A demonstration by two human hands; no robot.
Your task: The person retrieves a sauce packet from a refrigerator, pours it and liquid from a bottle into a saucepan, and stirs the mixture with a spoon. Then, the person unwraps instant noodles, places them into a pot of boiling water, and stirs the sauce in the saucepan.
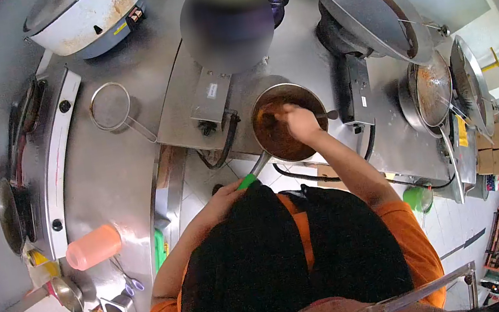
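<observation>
A round steel pan (290, 143) with a brown, wet-looking inside sits at the front edge of the steel counter. Its green handle (247, 182) points toward the body, and my left hand (228, 197) is closed around it. My right hand (298, 123) reaches into the pan, its fingers drawn together and smeared by motion over the brown contents. Whatever those fingers hold, if anything, cannot be made out. A dark knob (332, 115) shows at the pan's right rim.
A strainer (112, 106) and a pink container (93, 247) are on the left counter, with scissors (126, 278) nearer. Burner boxes (212, 100) flank the pan's far side. At right stand a big wok (362, 4) and stacked pans (425, 92).
</observation>
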